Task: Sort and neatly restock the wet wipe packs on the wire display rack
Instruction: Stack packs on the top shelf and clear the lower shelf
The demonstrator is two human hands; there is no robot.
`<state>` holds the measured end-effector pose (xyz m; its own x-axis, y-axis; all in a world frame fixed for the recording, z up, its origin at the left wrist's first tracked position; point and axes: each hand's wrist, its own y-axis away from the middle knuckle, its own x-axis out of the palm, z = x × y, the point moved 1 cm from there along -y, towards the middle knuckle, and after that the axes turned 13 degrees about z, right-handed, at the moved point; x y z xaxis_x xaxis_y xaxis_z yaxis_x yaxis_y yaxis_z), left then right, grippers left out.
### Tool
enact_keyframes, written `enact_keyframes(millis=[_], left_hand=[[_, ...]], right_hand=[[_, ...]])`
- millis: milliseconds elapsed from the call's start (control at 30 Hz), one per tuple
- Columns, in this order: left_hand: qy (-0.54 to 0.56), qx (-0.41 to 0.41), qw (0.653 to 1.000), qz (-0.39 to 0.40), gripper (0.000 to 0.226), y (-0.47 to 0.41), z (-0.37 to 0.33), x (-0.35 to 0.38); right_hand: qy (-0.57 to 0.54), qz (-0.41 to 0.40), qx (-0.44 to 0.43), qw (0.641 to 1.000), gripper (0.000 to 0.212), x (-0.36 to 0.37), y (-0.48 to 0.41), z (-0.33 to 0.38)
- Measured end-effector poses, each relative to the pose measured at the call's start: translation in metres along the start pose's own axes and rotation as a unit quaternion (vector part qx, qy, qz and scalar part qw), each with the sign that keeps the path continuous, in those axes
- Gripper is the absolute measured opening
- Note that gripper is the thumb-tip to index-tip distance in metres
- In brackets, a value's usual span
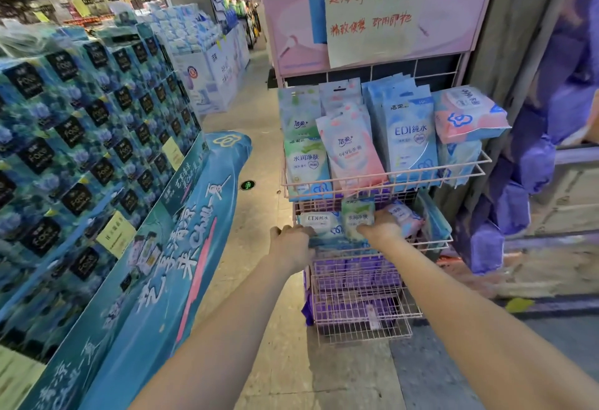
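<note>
- Wet wipe packs (358, 220) sit jumbled in the wire display rack's (382, 183) middle basket.
- Right hand (382, 226) pinches the green pack; left hand (291, 244) curls over the basket's front corner.
- Yanking could spill neighbouring packs.

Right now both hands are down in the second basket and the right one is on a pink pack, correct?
Not quite. In the head view both hands are at the second basket, but the right hand is on a green pack, not a pink one. The pink pack lies just beside it. The left hand rests at the basket's front left.
</note>
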<state>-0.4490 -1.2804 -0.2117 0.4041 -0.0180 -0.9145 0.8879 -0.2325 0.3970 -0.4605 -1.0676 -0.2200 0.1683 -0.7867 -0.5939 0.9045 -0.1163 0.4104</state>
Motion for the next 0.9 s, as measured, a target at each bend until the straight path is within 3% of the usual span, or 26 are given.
enact_keyframes(millis=[100,200,267,367,467,533,633,767,900], left_hand=[[0.087,0.020,0.995,-0.039,0.039,-0.002,0.008,-0.004],[0.248,0.050,0.965,-0.070,0.031,-0.002,0.011,-0.014],[0.374,0.067,0.921,-0.079,0.023,0.000,0.010,-0.022],[0.524,0.072,0.845,-0.086,0.013,0.001,0.007,-0.035],[0.603,0.070,0.794,-0.039,0.011,0.006,0.007,-0.042],[0.602,0.068,0.795,0.002,0.011,0.009,0.010,-0.043],[0.541,0.068,0.836,0.057,0.029,0.011,0.012,-0.041],[0.528,0.058,0.844,0.073,0.040,0.011,0.011,-0.036],[0.552,0.071,0.823,0.113,0.033,0.019,0.009,-0.034]], right_hand=[[-0.002,-0.011,0.031,0.999,0.062,0.000,-0.004,0.002],[-0.014,-0.022,0.048,0.999,0.072,0.001,-0.006,0.004],[-0.016,-0.022,0.045,0.999,0.069,0.002,-0.009,0.001],[-0.030,-0.024,0.022,0.999,0.047,0.002,-0.013,-0.004],[-0.100,-0.056,-0.005,0.993,0.037,0.003,-0.014,-0.003],[-0.161,-0.072,-0.037,0.984,0.036,0.002,-0.012,0.000],[-0.192,-0.066,-0.096,0.975,0.035,-0.013,0.000,0.001],[-0.251,0.032,-0.150,0.956,0.018,-0.030,0.038,-0.004],[-0.275,0.142,-0.119,0.943,0.026,-0.026,0.062,-0.021]])
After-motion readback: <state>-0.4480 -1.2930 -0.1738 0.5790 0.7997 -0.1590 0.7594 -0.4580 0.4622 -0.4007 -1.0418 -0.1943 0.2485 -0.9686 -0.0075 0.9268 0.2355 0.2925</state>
